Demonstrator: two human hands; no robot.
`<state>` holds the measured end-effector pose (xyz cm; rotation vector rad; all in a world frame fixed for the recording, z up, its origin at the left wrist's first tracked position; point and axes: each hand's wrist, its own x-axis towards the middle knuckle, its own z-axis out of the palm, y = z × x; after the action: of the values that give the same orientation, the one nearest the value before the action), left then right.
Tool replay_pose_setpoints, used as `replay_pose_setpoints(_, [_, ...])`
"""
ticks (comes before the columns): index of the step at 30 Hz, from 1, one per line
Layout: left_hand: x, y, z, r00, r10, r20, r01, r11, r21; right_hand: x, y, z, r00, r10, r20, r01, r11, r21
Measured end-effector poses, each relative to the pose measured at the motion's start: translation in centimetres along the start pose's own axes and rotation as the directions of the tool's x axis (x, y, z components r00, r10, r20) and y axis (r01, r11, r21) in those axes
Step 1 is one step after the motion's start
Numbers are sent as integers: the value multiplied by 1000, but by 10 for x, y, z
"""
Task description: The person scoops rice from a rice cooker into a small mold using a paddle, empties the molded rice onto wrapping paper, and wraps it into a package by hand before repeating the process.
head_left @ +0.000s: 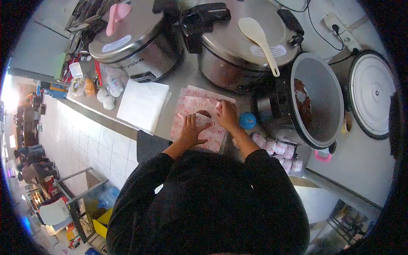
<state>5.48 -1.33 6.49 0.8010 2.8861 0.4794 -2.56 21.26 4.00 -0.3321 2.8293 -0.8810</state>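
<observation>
A stack of pink-and-white printed wrapping paper (180, 123) lies on the counter in front of me. A dark brown round portion of food (204, 113) shows on it, partly covered by a fold of the paper. My left hand (193, 132) lies on the paper with its fingers spread, just below the brown food. My right hand (228, 115) is closed, its fingertips pinching the paper's upper right part. A blue round lid or tub (247, 121) sits just right of my right hand. White sheets (143, 105) lie to the left of the stack.
Two large steel cookers (140, 59) (238, 70) stand behind, with a pink scoop (117, 17) and a white rice paddle (259, 38) on their lids. An open cooker (323, 102) with brown food tilts at right, near several wrapped bundles (280, 148). A round lid (372, 93) leans beyond it.
</observation>
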Motion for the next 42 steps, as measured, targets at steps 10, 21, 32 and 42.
replay_pose_setpoints(10, [1,-6,3,991,10,136,-16,999,43,20,-21,-32,984,116,-136,-106,991,83])
replay_pose_setpoints(21, [2,-15,-3,978,73,194,-76,997,12,1,-27,-18,976,-116,-185,116,993,-10])
replay_pose_setpoints(32, [4,-27,-12,997,41,63,-26,974,-223,-3,-53,-12,991,19,-129,-7,995,96])
replay_pose_setpoints(42, [12,-29,-51,993,-102,60,117,927,-355,0,-63,-35,997,-27,-68,37,986,160])
